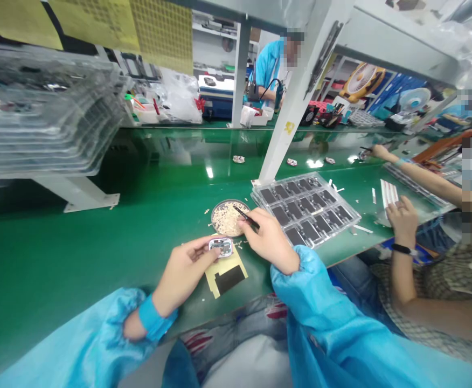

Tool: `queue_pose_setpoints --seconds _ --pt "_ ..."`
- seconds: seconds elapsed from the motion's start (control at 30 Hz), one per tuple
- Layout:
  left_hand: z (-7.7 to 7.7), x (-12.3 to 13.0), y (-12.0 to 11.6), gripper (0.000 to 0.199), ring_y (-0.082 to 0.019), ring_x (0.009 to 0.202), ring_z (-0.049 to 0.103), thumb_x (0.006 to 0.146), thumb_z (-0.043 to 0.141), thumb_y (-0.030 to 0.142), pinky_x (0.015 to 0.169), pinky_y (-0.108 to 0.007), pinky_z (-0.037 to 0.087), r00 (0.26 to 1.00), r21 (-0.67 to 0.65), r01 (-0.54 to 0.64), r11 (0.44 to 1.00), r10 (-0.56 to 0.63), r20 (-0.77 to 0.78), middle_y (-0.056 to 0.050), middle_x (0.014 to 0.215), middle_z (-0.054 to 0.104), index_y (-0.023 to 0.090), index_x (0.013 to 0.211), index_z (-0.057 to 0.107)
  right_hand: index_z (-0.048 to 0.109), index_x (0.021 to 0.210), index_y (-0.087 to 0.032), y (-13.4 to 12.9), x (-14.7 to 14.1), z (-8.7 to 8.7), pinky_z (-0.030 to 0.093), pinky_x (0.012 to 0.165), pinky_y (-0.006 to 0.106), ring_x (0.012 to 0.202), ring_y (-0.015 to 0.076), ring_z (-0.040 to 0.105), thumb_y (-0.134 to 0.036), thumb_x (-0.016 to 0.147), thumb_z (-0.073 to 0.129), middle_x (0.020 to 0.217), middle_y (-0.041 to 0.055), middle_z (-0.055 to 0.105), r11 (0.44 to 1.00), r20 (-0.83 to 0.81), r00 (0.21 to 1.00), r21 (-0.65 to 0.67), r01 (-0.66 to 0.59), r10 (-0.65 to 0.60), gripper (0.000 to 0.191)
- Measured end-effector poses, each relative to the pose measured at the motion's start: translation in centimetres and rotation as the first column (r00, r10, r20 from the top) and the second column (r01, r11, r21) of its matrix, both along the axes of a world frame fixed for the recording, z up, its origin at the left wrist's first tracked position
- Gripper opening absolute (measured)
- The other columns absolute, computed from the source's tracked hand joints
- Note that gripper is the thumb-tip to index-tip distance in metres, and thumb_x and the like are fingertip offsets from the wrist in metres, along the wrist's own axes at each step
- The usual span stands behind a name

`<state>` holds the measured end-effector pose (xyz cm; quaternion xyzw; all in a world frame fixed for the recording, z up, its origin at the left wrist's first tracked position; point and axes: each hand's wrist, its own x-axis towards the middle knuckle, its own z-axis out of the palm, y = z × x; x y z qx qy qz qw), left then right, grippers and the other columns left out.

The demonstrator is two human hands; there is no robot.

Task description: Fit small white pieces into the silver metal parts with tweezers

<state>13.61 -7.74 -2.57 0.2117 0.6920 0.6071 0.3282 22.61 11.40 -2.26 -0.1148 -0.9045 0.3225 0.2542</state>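
Note:
My left hand (pixel 187 269) holds a small white-rimmed device (pixel 221 248) by its edge, with circuitry facing up. In my right hand (pixel 266 234) are black tweezers (pixel 249 218), their tip over a round dish (pixel 220 215) filled with small pale pieces. Beneath the device lies a yellow sheet (pixel 215 288) bearing a black rectangular piece (pixel 230 279). Some pale bits are scattered on the green table around the dish. A clear tray (pixel 330 237) with rows of dark rectangular parts stands just right of my right hand.
Stacked clear trays (pixel 46 145) rise at the left. A white post (pixel 284 118) stands behind the dish. Small devices (pixel 238 159) lie along the green surface (pixel 159 161) at the back. On the right, a co-worker's hand (pixel 402 218) holds a white strip sheet (pixel 388 193). Another person stands beyond the shelf.

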Motion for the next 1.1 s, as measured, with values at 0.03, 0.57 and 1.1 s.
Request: queue_pose_setpoints --seconds 0.03,0.57,1.1 --pt "-0.1 0.1 0.0 0.045 -0.026 0.092 0.073 0.078 0.075 0.045 0.083 -0.035 0.059 1.0 0.002 0.008 1.0 -0.008 -0.016 -0.008 0.102 0.079 0.016 0.113 0.074 0.065 0.085 -0.019 -0.2 0.2 0.1 0.044 0.07 0.029 0.075 0.0164 0.056 -0.027 0.095 0.059 0.08 0.002 0.058 0.999 -0.019 1.0 -0.035 -0.013 0.012 0.014" --pt "1.8 -20.9 7.6 0.048 -0.043 0.114 0.059 0.085 0.058 0.052 0.093 -0.054 0.046 0.592 -0.399 -0.416 0.817 -0.09 -0.801 -0.016 0.114 0.07 0.017 0.116 0.069 0.066 0.089 -0.017 -1.1 5.5 -1.9 0.047 0.081 0.032 0.091 0.0193 0.06 -0.028 0.099 0.052 0.094 0.009 0.063 0.977 -0.204 0.978 -0.191 -0.092 0.052 0.02" --pt "-2.2 -21.5 24.9 0.056 -0.039 0.121 0.055 0.081 0.063 0.054 0.1 -0.048 0.045 0.588 -0.45 -0.365 0.815 -0.173 -0.79 -0.025 0.126 0.061 0.009 0.116 0.066 0.063 0.095 -0.02 -0.3 5.2 -1.7 0.047 0.072 0.024 0.076 0.0125 0.062 -0.03 0.099 0.054 0.085 0.0005 0.066 0.879 -0.086 0.994 -0.465 -0.103 0.07 0.014"
